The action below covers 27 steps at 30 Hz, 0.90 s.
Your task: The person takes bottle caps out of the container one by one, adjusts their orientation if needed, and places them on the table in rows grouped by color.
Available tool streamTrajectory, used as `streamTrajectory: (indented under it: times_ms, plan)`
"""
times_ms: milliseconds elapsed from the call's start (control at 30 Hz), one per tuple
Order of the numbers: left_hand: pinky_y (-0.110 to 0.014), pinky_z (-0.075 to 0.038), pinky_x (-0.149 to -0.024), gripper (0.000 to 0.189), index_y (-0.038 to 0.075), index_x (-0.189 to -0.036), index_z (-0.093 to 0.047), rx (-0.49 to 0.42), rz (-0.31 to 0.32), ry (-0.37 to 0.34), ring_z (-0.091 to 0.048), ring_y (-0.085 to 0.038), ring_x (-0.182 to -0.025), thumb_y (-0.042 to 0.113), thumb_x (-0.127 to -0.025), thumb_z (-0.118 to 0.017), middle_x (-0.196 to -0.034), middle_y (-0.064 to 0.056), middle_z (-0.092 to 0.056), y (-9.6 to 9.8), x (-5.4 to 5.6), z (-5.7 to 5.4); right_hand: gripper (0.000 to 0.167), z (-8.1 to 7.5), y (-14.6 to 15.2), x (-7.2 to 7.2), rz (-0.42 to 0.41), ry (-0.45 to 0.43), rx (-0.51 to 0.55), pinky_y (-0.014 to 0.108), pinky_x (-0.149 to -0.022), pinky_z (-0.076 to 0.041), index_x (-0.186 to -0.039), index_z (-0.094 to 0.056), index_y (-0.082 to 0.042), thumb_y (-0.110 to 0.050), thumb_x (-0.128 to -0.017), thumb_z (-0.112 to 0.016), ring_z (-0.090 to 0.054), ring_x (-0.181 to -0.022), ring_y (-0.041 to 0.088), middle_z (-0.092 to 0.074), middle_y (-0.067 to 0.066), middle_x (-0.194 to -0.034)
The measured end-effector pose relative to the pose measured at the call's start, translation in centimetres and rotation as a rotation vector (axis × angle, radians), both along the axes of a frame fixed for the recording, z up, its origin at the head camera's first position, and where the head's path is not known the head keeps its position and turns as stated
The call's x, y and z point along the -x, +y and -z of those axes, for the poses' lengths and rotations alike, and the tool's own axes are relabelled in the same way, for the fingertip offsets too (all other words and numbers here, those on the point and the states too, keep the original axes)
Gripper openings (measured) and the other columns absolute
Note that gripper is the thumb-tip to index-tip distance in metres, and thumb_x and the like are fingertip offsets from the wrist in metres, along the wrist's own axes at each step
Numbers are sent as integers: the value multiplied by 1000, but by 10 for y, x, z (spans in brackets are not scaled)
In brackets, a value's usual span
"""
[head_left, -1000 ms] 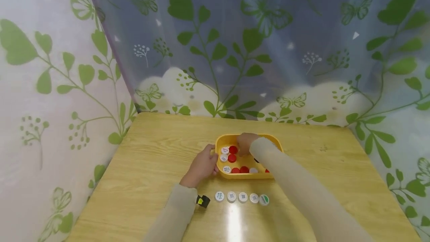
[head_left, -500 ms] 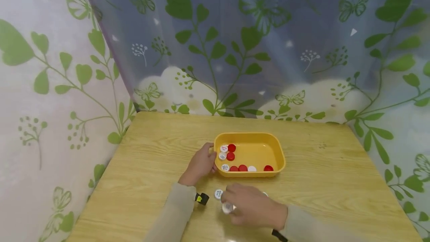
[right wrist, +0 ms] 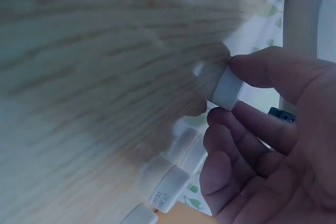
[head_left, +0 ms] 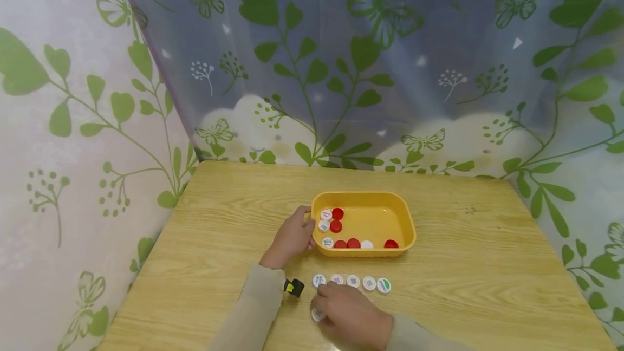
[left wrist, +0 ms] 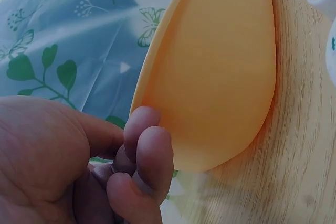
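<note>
In the head view my right hand point(head_left: 352, 310) pinches a white bottle cap point(head_left: 318, 314) between thumb and fingers, low at the table in front of a row of caps. The right wrist view shows this cap point(right wrist: 228, 88) on its edge-side between thumb and fingertips, at the tabletop. My left hand point(head_left: 291, 238) holds the left end of a yellow plastic tray point(head_left: 363, 252). From the left wrist, curled fingers point(left wrist: 155, 153) lie against the tray's outer wall point(left wrist: 220, 77). Inside the tray are several red caps point(head_left: 353, 243) and white caps point(head_left: 327, 242), along its left and near sides.
A row of several white caps with printed tops point(head_left: 369, 284) lies on the wooden table point(head_left: 468, 264) between tray and right hand, its left end partly behind the fingers. A patterned curtain point(head_left: 317, 69) hangs behind the table. A black wrist strap mount point(head_left: 294, 287) sits at my left wrist.
My right hand has come out of the tray toward me with a white cap, passed over the row, and lowered to the table in front of its left end. The left hand stays on the tray.
</note>
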<state>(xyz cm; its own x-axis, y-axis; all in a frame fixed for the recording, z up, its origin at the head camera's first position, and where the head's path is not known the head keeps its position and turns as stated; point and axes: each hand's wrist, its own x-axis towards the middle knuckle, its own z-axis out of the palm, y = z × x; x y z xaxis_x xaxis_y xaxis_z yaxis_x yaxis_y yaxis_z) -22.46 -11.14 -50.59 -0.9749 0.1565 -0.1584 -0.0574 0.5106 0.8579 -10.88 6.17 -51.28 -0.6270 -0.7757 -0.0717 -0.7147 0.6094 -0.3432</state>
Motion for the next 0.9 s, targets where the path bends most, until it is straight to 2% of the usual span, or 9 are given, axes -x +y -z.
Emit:
streamTrajectory:
  times_ms: [67, 167, 367, 700, 800, 900]
  plan:
    - [-29, -54, -57, 43, 8, -152, -44, 4, 2, 3, -61, -16, -58, 22, -111, -47, -72, -6, -65, 0, 1, 0, 15, 1, -1, 1, 24, -12, -13, 21, -73, -50, -107, -69, -26, -26, -94, -76, -50, -79, 0, -56, -17, -91]
    - [-30, -54, -57, 43, 8, -152, -44, 6, 6, 3, -61, -17, -58, 22, -111, -46, -71, -6, -65, 0, 1, 0, 15, 3, -2, 2, 42, 21, -21, 21, -72, -50, -106, -65, -24, -25, -94, -76, -50, -78, 1, -55, -16, -90]
    - [-30, -53, -56, 42, 8, -152, -44, 2, 4, 5, -61, -17, -57, 22, -112, -45, -70, -6, -65, 0, 2, 2, 10, 6, 0, 6, 38, 90, -5, 19, -69, -47, -104, -69, -21, -24, -96, -74, -48, -78, 3, -54, -13, -92]
    - [-30, -54, -58, 44, 7, -153, -43, 1, -4, -19, -61, -18, -59, 22, -111, -46, -72, -7, -65, -2, -1, 0, 12, 10, 4, 6, 43, 121, 26, 17, -65, -46, -105, -67, -21, -24, -96, -74, -47, -79, 2, -51, -12, -95]
    - [-30, -54, -58, 44, 7, -152, -43, 6, 5, -8, -61, -18, -59, 22, -111, -46, -72, -6, -65, -2, 0, 1, 16, 5, 7, 9, 51, 119, 42, 18, -69, -48, -110, -67, -20, -25, -96, -73, -49, -82, 2, -54, -12, -97]
    - [-30, -53, -58, 43, 6, -151, -44, -2, 16, 13, -61, -17, -58, 21, -111, -46, -71, -6, -65, -2, 1, 2, 24, -9, 14, 18, 77, 145, 94, 21, -74, -52, -116, -67, -16, -24, -94, -74, -53, -88, 5, -59, -8, -102]
